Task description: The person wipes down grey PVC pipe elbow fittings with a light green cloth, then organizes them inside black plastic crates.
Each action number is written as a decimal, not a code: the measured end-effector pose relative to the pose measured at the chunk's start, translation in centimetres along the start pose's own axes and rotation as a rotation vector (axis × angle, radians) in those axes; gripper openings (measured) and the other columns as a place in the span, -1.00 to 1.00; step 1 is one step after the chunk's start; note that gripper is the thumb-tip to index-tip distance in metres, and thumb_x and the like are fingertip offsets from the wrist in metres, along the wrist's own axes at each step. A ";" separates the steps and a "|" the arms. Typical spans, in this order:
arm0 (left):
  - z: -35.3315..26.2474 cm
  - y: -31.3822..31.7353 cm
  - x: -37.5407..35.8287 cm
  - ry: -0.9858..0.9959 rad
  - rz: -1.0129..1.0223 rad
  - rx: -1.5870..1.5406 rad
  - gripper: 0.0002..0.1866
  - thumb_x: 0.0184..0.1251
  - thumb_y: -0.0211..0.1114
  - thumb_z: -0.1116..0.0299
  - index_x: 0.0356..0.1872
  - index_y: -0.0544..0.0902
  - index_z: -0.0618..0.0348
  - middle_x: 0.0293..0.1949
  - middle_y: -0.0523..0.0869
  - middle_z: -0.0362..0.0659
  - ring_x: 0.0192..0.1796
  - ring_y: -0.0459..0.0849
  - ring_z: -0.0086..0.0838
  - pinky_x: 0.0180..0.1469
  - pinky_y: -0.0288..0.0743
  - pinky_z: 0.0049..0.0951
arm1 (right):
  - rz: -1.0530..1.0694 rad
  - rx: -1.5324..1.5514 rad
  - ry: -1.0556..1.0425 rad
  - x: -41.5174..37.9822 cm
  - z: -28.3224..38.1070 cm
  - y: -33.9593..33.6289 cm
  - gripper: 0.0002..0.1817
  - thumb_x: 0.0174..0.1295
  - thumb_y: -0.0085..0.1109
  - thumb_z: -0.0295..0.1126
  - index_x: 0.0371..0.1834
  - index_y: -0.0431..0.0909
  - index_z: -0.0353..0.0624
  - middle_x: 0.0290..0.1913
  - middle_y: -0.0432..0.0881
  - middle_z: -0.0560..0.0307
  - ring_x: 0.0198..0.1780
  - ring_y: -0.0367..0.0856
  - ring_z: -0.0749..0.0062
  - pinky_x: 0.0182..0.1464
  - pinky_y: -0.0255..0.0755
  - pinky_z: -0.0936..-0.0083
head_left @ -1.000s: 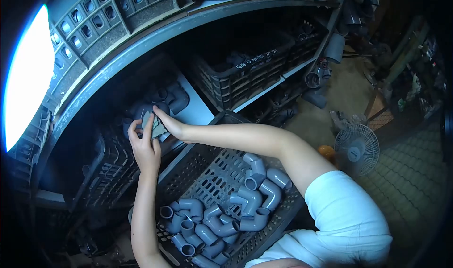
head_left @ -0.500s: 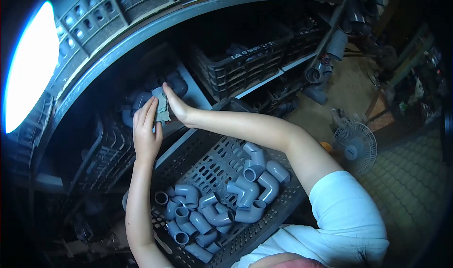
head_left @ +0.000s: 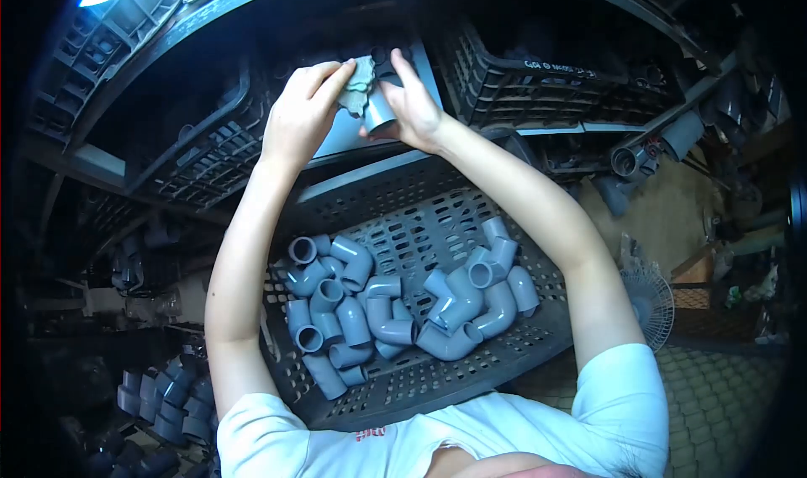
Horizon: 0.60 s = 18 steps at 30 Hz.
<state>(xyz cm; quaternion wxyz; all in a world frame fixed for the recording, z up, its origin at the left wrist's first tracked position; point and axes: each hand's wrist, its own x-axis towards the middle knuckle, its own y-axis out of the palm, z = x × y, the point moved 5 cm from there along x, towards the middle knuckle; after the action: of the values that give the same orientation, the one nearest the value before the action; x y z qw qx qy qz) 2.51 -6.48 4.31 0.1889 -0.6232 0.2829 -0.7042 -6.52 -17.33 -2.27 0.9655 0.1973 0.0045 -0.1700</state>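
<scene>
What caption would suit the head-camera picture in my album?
Left hand holding a greenish cloth, right hand holding a grey pipe fitting, beyond a dark crate of elbow fittings.

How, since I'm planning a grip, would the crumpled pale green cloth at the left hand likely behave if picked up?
The cloth would probably flop rather than hold shape, as it bunches in uneven folds at the left hand. It is likely light, since it looks thin along its ragged edge. It seems unlikely to slip, because its surface looks dull.
</scene>
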 end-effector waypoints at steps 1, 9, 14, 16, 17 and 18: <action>0.2 0.3 -0.4 0.008 0.016 -0.034 -0.47 -0.03 0.36 0.61 0.10 0.65 0.16 -0.06 0.68 -0.11 -0.07 0.66 -0.22 -0.04 0.61 -0.33 | -0.013 -0.008 -0.016 -0.2 0.1 -0.1 0.11 0.23 -0.64 0.62 0.36 0.31 -0.19 0.02 0.60 0.10 -0.17 0.65 0.45 -0.35 0.57 0.53; -2.4 1.6 -1.0 0.022 0.042 -0.159 -0.41 -0.13 0.36 0.64 0.09 0.67 0.07 -0.11 0.64 -0.11 -0.10 0.65 -0.21 -0.04 0.60 -0.31 | -0.131 -0.065 0.053 0.4 -0.6 -1.2 0.02 0.28 -0.70 0.57 0.08 0.48 -0.13 -0.20 0.66 0.17 -0.24 0.67 0.47 -0.21 0.58 0.46; 0.0 2.8 -1.2 -0.150 0.043 -0.184 -0.49 -0.01 0.32 0.62 0.08 0.67 0.11 -0.04 0.64 -0.06 -0.05 0.65 -0.14 0.01 0.59 -0.26 | -0.161 -0.065 0.084 0.4 -1.6 -2.0 0.12 0.20 -0.68 0.64 0.29 0.37 -0.19 -0.06 0.61 0.10 -0.07 0.64 0.37 -0.02 0.56 0.31; -2.0 2.8 -1.7 -0.027 0.132 -0.243 -0.49 -0.04 0.33 0.61 0.05 0.69 0.08 -0.03 0.65 -0.09 -0.06 0.66 -0.19 0.01 0.61 -0.29 | -0.294 0.068 0.059 0.7 -1.4 -2.1 0.10 0.23 -0.63 0.61 0.35 0.31 -0.19 0.10 0.59 0.02 0.14 0.60 0.30 0.14 0.52 0.27; -2.7 2.8 -1.8 0.009 0.190 -0.262 -0.47 -0.08 0.34 0.60 0.05 0.69 0.04 -0.05 0.65 -0.12 -0.07 0.66 -0.23 0.00 0.62 -0.31 | -0.307 0.050 0.069 -0.1 -0.9 -1.9 0.08 0.26 -0.57 0.59 0.40 0.25 -0.21 0.22 0.54 -0.05 0.24 0.56 0.23 0.25 0.46 0.22; -3.4 2.6 -1.5 0.009 0.276 -0.230 -0.46 -0.11 0.35 0.60 0.04 0.70 0.03 -0.07 0.65 -0.15 -0.08 0.66 -0.25 -0.02 0.62 -0.31 | -0.226 0.075 0.039 0.1 -0.9 -2.0 0.06 0.27 -0.56 0.58 0.42 0.24 -0.18 0.23 0.52 -0.06 0.24 0.56 0.24 0.26 0.45 0.19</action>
<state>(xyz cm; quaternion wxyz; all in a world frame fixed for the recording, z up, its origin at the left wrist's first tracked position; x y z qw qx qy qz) -0.86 -6.97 1.30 0.2098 -0.5929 0.4452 -0.6374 -6.99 -18.74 -3.90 0.9319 0.2348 0.0391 -0.2738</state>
